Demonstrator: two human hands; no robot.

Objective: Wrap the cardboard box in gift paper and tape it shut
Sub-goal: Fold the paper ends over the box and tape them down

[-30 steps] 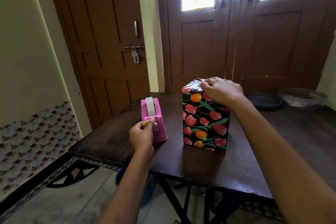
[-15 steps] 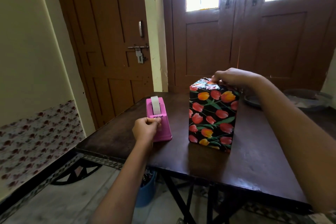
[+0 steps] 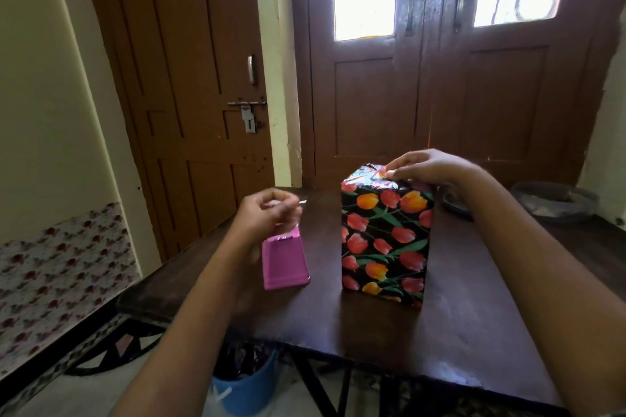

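**While the right hand is pinning the top fold, the left is bringing the tape**

As the wrapped cardboard box is standing upright on its end near the middle of the dark table, the right hand is resting on its top. Its fingertips are pressing the folded gift paper down, and they are gripping nothing. The left hand is hovering just above the pink tape dispenser with its fingers bunched in a pinch. They are seemingly holding a short strip of tape, though blur is making that hard to confirm.

The box is looking stiff and probably light. Its glossy paper is likely slippery, and standing this tall it is risking a tip, so pressing straight down on the top face is looking like the safest hold. The tape is flimsy and sticky, and I am thinking it is best held by its very end.

Counting up, I am seeing one box, one dispenser and one strip. Two shallow basins are sitting at the table's far right, and one blue bucket is standing underneath.
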